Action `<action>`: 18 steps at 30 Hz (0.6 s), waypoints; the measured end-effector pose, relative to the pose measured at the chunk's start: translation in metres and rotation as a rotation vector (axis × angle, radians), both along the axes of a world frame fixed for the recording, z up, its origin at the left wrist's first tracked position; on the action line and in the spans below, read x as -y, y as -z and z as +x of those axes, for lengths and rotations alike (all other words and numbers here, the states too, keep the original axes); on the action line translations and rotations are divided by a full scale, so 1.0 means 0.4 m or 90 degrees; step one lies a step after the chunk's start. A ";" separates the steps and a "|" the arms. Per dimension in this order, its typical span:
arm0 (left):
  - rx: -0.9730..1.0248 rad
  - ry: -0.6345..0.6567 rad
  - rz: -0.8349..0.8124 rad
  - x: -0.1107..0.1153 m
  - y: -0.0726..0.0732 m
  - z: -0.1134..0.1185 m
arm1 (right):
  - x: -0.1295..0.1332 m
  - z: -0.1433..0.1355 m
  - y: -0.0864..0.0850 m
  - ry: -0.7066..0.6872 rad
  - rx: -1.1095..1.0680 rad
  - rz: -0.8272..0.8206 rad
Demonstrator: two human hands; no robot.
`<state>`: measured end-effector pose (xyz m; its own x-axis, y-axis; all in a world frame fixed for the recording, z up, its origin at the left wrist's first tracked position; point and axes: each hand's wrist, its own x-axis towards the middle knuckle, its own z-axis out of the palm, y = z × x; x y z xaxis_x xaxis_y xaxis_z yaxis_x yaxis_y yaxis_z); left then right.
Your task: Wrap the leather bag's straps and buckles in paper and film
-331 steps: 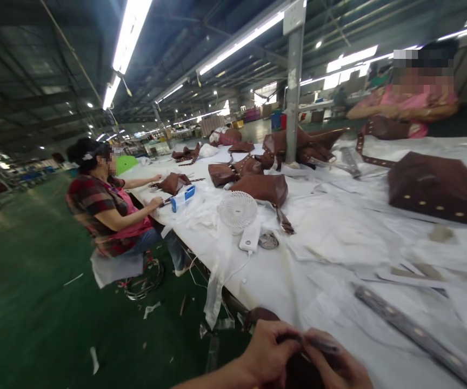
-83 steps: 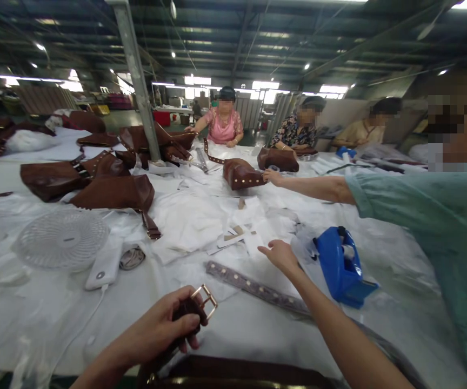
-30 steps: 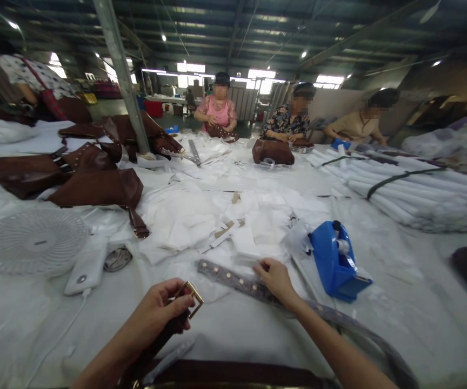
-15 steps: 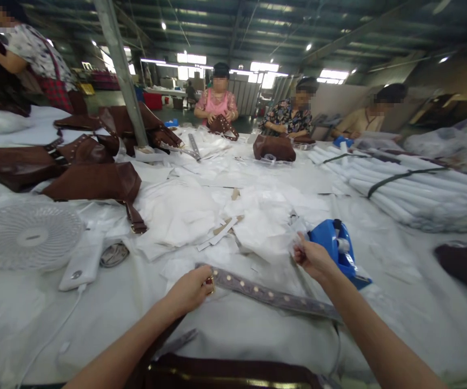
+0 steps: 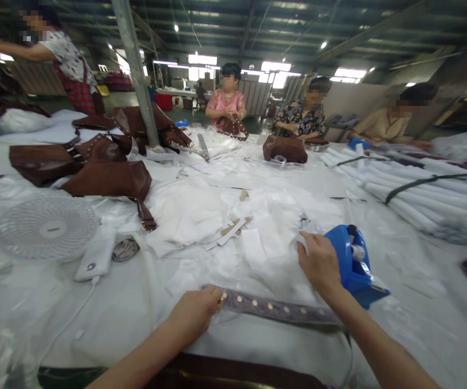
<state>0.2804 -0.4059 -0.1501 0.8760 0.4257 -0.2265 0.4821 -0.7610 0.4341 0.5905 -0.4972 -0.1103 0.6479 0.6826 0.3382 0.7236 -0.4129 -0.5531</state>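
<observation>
At five o'clock I have a studded strap, greyish under cloudy film, pale studs in a row. My left hand grips a gold buckle at its left end – mostly hidden by fingers. My right hand, at four, seems to pinch clear plastic beside a blue tape dispenser. A brown bag is cut off at six. Paper litters the white desk – a grey post rises at eleven.

Your bare left hand and bare right hand
Your left forearm and right forearm are bare too, right down to the edge of view. Each is thin at the wrist and gets wider toward the elbow. Your nails are too small to see.
</observation>
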 end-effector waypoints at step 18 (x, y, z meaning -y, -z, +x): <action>-0.024 0.049 0.087 0.055 0.014 -0.023 | -0.202 -0.047 0.141 -0.049 -0.264 -0.030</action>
<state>0.2712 -0.4279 -0.1557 0.8990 0.3872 -0.2048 0.4346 -0.8470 0.3061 0.5718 -0.4165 -0.1666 0.6696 0.7423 0.0267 0.4731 -0.3986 -0.7857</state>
